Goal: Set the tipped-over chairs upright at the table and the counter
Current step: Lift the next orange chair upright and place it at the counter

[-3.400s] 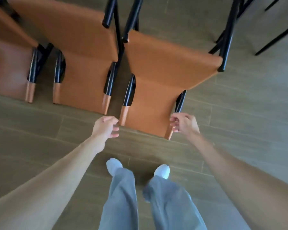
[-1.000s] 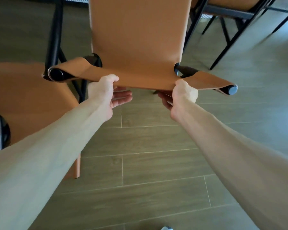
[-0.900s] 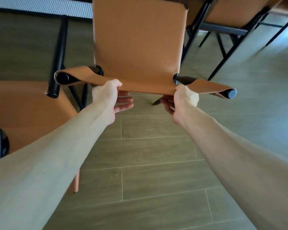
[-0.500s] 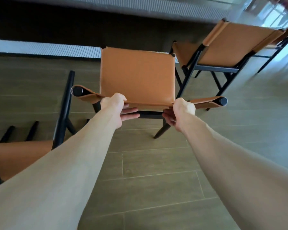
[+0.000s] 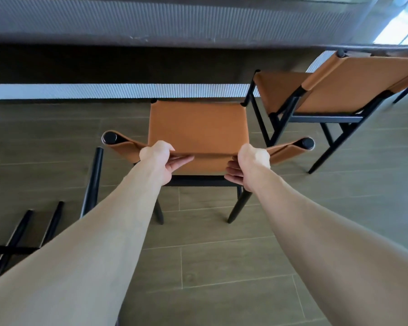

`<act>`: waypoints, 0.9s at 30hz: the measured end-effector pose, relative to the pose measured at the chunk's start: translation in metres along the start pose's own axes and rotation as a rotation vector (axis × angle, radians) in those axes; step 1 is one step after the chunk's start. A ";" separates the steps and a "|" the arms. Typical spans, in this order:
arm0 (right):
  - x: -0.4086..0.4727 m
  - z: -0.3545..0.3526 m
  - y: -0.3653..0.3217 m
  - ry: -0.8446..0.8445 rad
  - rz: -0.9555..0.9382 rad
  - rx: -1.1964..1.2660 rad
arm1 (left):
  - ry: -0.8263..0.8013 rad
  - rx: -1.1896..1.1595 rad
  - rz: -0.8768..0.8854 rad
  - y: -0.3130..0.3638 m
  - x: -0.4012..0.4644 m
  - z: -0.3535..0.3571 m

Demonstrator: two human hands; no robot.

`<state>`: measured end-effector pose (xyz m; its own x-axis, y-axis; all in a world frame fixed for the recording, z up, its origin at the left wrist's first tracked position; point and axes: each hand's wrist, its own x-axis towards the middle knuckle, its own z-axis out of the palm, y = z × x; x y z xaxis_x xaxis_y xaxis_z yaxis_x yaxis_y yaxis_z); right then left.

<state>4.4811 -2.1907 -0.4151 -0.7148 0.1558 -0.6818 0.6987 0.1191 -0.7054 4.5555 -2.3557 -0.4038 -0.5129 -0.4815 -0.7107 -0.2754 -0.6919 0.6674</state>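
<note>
A tan leather chair (image 5: 198,124) with a black frame stands upright in front of me, its seat facing the counter (image 5: 151,27). My left hand (image 5: 159,160) grips the top edge of its backrest on the left side. My right hand (image 5: 249,164) grips the same edge on the right. Both hands curl over the leather, thumbs on top. A second tan chair (image 5: 335,90) stands upright to the right, under the counter's end. At the lower left the black legs of a tipped-over chair (image 5: 92,184) stick up from the floor.
The floor is grey-brown wood planks (image 5: 222,267). A white ribbed base panel (image 5: 104,90) runs below the dark counter overhang. Bright window light falls at the top right.
The chair has swung from lying on the floor to standing on its legs. My hands kept their grip on the backrest and my view rose toward the counter.
</note>
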 end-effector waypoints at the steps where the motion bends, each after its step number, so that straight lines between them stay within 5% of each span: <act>1: 0.006 0.004 -0.009 -0.001 0.009 -0.003 | -0.001 0.001 -0.006 0.007 0.006 0.007; 15: 0.018 0.024 -0.051 0.069 0.151 -0.001 | 0.043 0.003 -0.127 0.038 0.027 0.031; 22: -0.027 -0.024 -0.078 -0.216 0.371 0.063 | -0.044 -0.031 -0.412 0.063 -0.017 0.022; 27: -0.068 -0.076 -0.110 -0.195 0.405 0.153 | -0.013 0.086 -0.437 0.086 -0.077 0.028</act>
<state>4.4548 -2.1399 -0.2766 -0.3877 -0.0287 -0.9213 0.9206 -0.0615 -0.3855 4.5488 -2.3633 -0.2857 -0.3430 -0.1470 -0.9278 -0.5348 -0.7814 0.3215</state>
